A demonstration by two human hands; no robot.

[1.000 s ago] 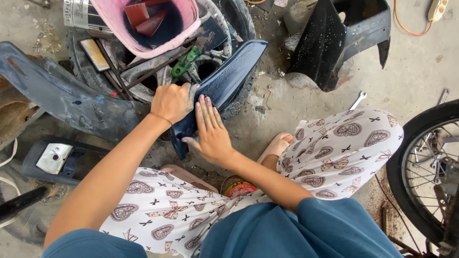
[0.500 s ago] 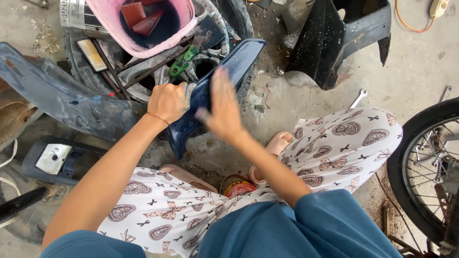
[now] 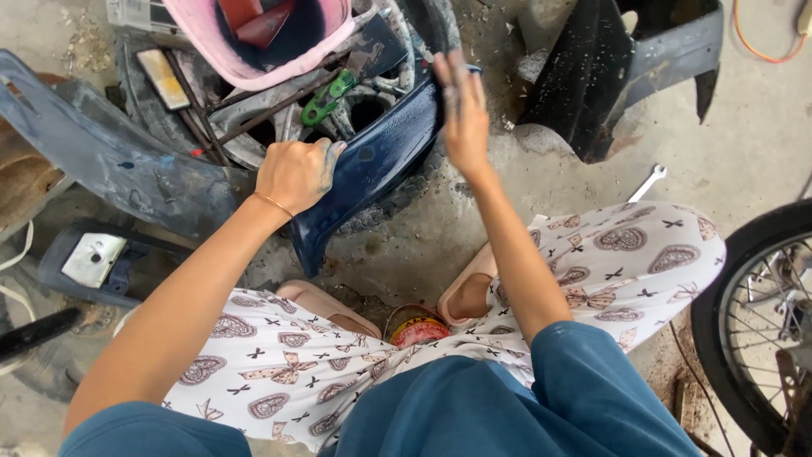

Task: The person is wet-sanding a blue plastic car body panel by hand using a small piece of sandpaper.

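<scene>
A glossy dark blue plastic body panel [image 3: 372, 165] stands tilted in front of me, its lower tip near the floor. My left hand [image 3: 296, 173] grips its left edge, fingers smeared with blue. My right hand [image 3: 461, 106] lies flat with fingers together against the panel's upper right end, blurred by motion and also stained blue. A small round tin [image 3: 414, 326] with a red and yellow rim sits on the floor between my feet.
A pink basin [image 3: 254, 59] rests on an old tyre [image 3: 254, 148] full of tools, including a green-handled one [image 3: 326, 95]. A grey-blue fairing [image 3: 93, 152] lies left, a black fairing [image 3: 617, 68] top right, a wrench [image 3: 647, 182] on the concrete, a motorcycle wheel [image 3: 753, 322] at right.
My right hand has slid up the blue panel from its lower middle to its upper end. My left hand has kept its grip on the edge.
</scene>
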